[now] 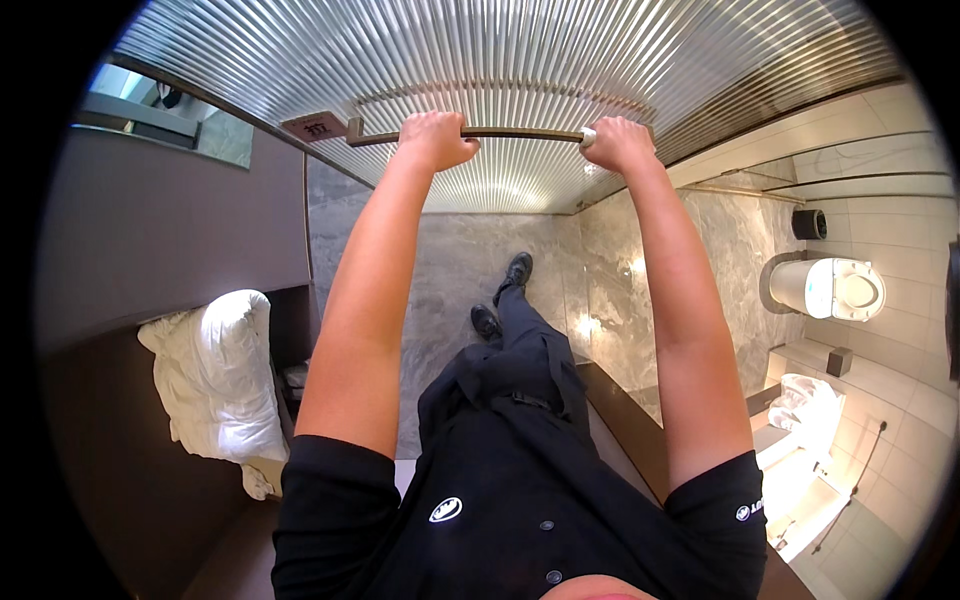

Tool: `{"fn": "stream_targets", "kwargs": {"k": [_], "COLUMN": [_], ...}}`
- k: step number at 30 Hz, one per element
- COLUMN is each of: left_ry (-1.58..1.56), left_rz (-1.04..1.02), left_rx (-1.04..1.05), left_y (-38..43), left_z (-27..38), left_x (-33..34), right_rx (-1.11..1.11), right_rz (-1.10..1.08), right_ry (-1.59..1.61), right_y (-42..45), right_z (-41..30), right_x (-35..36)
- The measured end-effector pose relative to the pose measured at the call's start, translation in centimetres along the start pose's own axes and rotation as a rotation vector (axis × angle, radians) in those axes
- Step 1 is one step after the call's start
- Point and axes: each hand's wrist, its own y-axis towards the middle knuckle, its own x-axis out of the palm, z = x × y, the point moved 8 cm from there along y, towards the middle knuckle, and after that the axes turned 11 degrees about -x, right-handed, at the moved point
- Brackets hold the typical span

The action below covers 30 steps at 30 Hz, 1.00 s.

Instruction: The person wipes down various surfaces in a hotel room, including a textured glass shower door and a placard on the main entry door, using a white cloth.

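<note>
Both of my arms reach forward to a long metal bar handle point(525, 133) on a ribbed glass door point(495, 180). My left hand point(435, 141) is closed around the bar towards its left end. Near the right end, my right hand point(621, 142) grips the same bar, with a small white piece, perhaps a cloth or paper, showing beside the thumb. A small sign point(313, 126) bearing writing is fixed on the glass, left of the handle.
White bedding point(232, 375) lies heaped at the left. Marble-look floor point(450, 262) stretches under my black shoes point(519, 268). At the right are a toilet point(832, 289), a dark bin point(810, 224), a small dark box point(839, 361) and a lit basin area with a white plastic bag point(802, 401).
</note>
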Motion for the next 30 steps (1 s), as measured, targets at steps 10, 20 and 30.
{"fn": "stream_targets", "kwargs": {"k": [10, 20, 30], "left_ry": [0.047, 0.052, -0.054], "left_rz": [-0.021, -0.074, -0.468], "left_rx": [-0.031, -0.009, -0.144], "left_y": [0.7, 1.8, 0.5], "left_z": [-0.4, -0.5, -0.7], "left_x": [0.0, 1.7, 0.5], "right_rx": [-0.006, 0.000, -0.040], "right_rz": [0.031, -0.084, -0.043], "right_ry": [-0.015, 0.005, 0.043], "right_y": [0.8, 0.1, 0.2], "right_z": [-0.2, -0.2, -0.8], "right_x": [-0.2, 0.6, -0.6]}}
